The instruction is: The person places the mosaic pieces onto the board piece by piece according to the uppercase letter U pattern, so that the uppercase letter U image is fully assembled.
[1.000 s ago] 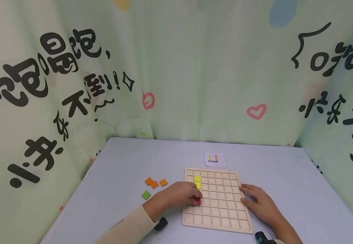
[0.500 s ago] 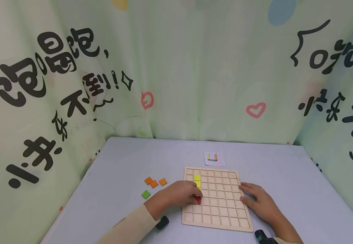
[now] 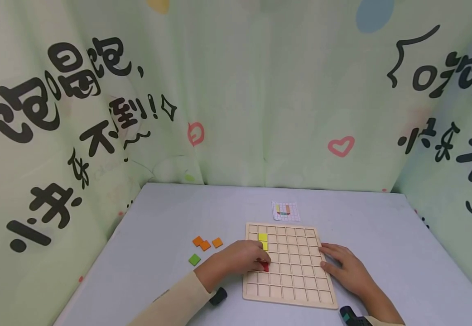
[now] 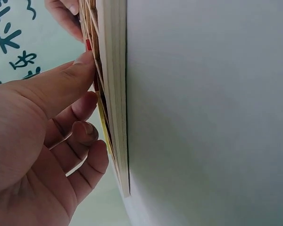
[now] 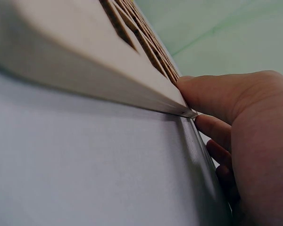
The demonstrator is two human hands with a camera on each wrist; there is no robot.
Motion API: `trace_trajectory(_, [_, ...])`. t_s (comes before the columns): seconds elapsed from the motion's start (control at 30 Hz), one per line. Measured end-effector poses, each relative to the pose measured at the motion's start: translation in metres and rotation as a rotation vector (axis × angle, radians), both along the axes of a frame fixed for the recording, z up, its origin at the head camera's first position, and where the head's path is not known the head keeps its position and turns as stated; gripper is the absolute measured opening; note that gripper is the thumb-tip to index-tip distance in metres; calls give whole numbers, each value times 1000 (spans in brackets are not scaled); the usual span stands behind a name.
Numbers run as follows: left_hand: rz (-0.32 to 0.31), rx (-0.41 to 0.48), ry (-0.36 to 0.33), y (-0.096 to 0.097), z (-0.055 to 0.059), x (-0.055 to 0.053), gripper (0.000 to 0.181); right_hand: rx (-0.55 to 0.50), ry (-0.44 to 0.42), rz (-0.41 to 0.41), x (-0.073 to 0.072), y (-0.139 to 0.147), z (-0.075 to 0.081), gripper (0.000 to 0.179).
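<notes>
Your left grip (image 3: 242, 257) is nearly closed, with thumb and forefinger bent toward each other and a narrow gap between their tips. In that gap you are pinching the red tile (image 3: 265, 266), which sits at the second column from the left on the wooden grid board (image 3: 293, 271). From the left wrist, your thumb tip touches the tile's near end and your forefinger is at its other end, while the remaining fingers curl loosely above the board. You cannot tell from these views whether the tile lies fully down in its cell. Just beyond it, in the same column, yellow tiles (image 3: 262, 237) show, partly covered by your fingers.

Your right grip (image 3: 345, 269) is loose: thumb and fingers are spread apart and rest against the board's right edge without clasping round it. The right wrist view shows your thumb on the upper rim and a forefinger at the side.

Left of the board, on the desk (image 3: 158, 217), lie three orange tiles (image 3: 217, 242) and a green tile (image 3: 194, 259). A patterned card (image 3: 286, 212) lies just past the board's far edge.
</notes>
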State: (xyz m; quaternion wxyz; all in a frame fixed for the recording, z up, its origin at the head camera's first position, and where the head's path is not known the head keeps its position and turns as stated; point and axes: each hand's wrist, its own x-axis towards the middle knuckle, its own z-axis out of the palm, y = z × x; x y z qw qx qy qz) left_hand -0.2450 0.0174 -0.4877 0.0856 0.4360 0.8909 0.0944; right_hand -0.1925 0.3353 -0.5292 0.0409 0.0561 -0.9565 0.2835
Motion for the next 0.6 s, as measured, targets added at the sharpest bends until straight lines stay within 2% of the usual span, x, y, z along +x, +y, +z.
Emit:
trace_trajectory(0.13, [6, 0, -6, 0, -1, -1, 22, -3, -3, -3, 1, -1, 0, 58])
trace_trajectory(0.4, [76, 13, -35, 0, -2, -2, 32, -5, -5, 6, 0, 1, 0, 57])
trace_trajectory(0.6, [71, 12, -15, 1, -2, -2, 32, -5, 12, 19, 0, 2, 0, 55])
